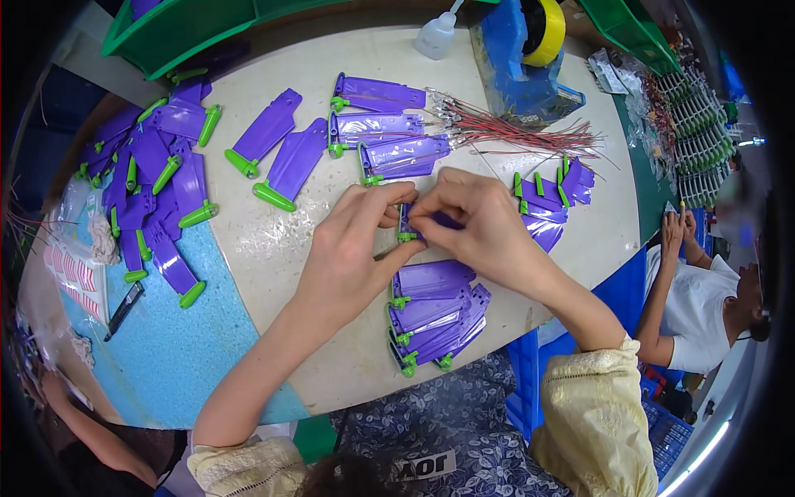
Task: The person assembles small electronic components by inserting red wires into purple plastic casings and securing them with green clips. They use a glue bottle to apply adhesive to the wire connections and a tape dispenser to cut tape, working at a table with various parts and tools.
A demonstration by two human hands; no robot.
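Observation:
Both of my hands meet over the middle of the table around a purple plastic part (pixel 405 222) with a green end. My left hand (pixel 341 244) grips its left side between thumb and fingers. My right hand (pixel 479 219) pinches at its right side; fingers cover most of the part. Just beyond, several purple parts (pixel 379 127) lie in a stack beside a bundle of red and dark wires (pixel 522 132). Nearer me, more purple parts with green ends (pixel 435 311) are fanned out. A smaller group of them (pixel 546 203) lies right of my right hand.
A large heap of purple parts (pixel 153 166) covers the left side, partly on a blue mat (pixel 199 348) with a black cutter (pixel 124 312). Behind stand a blue tape dispenser (pixel 522 74), a squeeze bottle (pixel 436 35) and green bins (pixel 186 37). A person (pixel 700 306) works at right; another's arm (pixel 95 427) shows lower left.

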